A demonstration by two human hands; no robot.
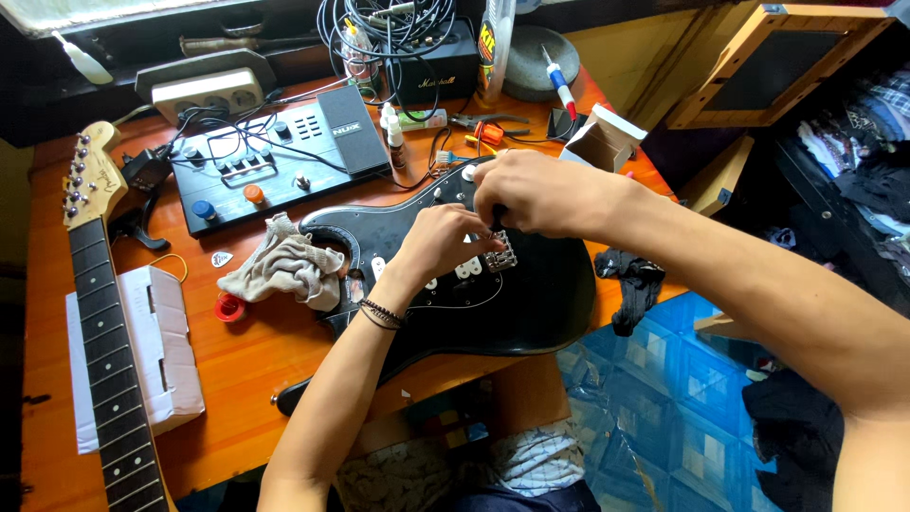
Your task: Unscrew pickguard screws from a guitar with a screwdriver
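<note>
In the head view, a black electric guitar body (531, 284), without its neck, is laid flat on the orange tabletop (237, 379), its lower end overhanging the near edge, so that the hardware on its face can be reached from above. Both hands are gathered over the metal bridge (502, 254) near the middle of the body. The left hand (441, 242) is rested on the pickguard with its fingers curled in against the bridge, apparently steadying it; the right hand (536, 194) is brought in from the right and arched over the same spot, fingertips pinched together on something small that is hidden beneath them. Whether a tool is held there cannot be told. A crumpled grey cloth (284, 267) is left just beside the body's upper horn, partly over a red roll of tape (227, 308), within easy reach. The detached guitar neck (104, 322) is set well apart along the left edge, lying across a white box (166, 356). A black effects pedal board (265, 156) is placed behind the body, with pliers (488, 123) and small bottles (393, 133) near it.
</note>
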